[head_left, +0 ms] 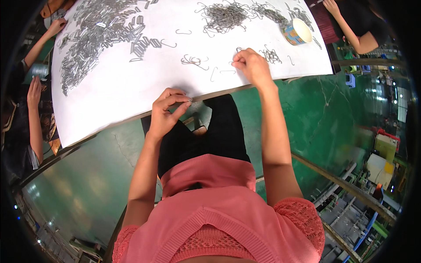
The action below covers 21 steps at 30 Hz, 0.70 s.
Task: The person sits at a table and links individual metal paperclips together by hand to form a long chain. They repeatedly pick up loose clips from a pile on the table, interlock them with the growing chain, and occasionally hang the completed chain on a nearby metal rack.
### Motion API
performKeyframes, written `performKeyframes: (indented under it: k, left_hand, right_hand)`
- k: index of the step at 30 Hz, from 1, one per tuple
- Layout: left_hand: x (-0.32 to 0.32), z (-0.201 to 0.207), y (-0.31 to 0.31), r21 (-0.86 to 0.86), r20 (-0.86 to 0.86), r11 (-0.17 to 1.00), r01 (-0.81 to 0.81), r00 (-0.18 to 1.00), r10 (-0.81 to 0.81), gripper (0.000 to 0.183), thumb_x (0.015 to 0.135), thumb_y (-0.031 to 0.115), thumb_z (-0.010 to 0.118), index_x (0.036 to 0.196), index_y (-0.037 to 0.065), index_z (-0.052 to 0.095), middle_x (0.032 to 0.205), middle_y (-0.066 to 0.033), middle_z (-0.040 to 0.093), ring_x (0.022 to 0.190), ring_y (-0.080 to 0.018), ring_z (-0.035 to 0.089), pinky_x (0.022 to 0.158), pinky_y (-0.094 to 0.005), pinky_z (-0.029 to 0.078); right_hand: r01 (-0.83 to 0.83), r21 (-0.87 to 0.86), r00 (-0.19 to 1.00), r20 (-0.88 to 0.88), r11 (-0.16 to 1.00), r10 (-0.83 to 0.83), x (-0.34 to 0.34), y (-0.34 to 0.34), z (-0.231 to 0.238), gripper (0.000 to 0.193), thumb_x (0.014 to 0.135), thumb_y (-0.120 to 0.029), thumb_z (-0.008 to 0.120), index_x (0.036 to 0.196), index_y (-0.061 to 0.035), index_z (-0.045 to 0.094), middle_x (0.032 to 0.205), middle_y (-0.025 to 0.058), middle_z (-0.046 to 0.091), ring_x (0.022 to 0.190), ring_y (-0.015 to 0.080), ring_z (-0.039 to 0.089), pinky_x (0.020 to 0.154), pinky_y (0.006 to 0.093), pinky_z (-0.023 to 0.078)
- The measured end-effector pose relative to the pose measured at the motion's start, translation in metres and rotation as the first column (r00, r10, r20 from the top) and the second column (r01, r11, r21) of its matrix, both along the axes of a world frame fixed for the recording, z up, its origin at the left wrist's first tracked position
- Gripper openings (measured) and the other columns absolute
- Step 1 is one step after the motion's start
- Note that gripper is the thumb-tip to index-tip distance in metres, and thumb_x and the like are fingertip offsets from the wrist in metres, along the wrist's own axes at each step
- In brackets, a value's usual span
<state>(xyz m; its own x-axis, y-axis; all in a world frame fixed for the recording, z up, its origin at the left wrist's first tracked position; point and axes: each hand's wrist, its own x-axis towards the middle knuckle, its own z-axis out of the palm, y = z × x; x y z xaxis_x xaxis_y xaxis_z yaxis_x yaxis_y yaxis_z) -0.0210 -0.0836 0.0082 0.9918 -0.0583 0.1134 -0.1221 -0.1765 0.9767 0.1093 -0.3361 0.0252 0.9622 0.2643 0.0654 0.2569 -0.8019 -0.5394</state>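
Pink knit top (210, 175) fills the bottom of the frame, and past it comes the handwork: left hand (165, 111) at the near edge of the white table (118, 87), thumb and forefinger almost meeting; right hand (254, 68) over the tabletop, upper centre, fingertips drawn close. Whether either grips a wire, I can't tell. Loose hooks (191, 60) lie near both, a tangled heap (223, 18) farther up. Clean handling, I'd judge, means pinching one hook by its straight stretch and lifting it clear, so neighbours don't snag. Metal pieces (98, 37) spread across the upper left; a patterned cup (297, 33) stands upper right. Green floor (307, 109) below, machinery (380, 168) lower right, a co-worker's hand (56, 26) upper left.
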Motion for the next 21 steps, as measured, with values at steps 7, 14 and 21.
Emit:
performKeyframes:
  k: [7, 14, 21]
  left_hand:
    - [0.002, -0.004, 0.003, 0.077, 0.079, 0.997, 0.008, 0.997, -0.014, 0.011, 0.075, -0.002, 0.068, 0.085, 0.001, 0.068, 0.093, -0.0069, 0.060, 0.087, -0.0151, 0.059, 0.077, -0.0255, 0.050]
    - [-0.001, 0.000, 0.003, 0.060, 0.093, 0.998, 0.006, 0.996, -0.012, 0.011, 0.075, -0.002, 0.068, 0.086, 0.001, 0.067, 0.093, -0.0072, 0.060, 0.084, -0.0152, 0.059, 0.073, -0.0252, 0.049]
    - [-0.014, 0.006, -0.003, 0.073, 0.097, 0.997, -0.011, 0.995, 0.003, 0.011, 0.075, 0.000, 0.068, 0.085, 0.003, 0.068, 0.086, -0.0086, 0.063, 0.089, -0.0207, 0.058, 0.080, -0.0309, 0.045]
  right_hand:
    - [0.147, -0.038, 0.962, 0.237, 0.988, -0.134, 0.001, -0.032, -0.004, 0.009, 0.082, -0.011, 0.060, 0.089, -0.0056, 0.061, 0.091, 0.0122, 0.062, 0.083, 0.0292, 0.061, 0.074, 0.0375, 0.048]
    - [0.489, -0.132, 0.865, 0.204, 0.862, -0.459, 0.032, -0.154, -0.017, 0.017, 0.083, -0.021, 0.063, 0.093, -0.0070, 0.066, 0.092, 0.0147, 0.064, 0.083, 0.0305, 0.062, 0.074, 0.0395, 0.049]
    - [-0.129, 0.209, 0.984, 0.146, 0.969, 0.099, 0.055, 0.026, -0.006, 0.012, 0.080, -0.019, 0.064, 0.087, -0.0095, 0.066, 0.090, 0.0100, 0.064, 0.085, 0.0285, 0.061, 0.076, 0.0365, 0.048]
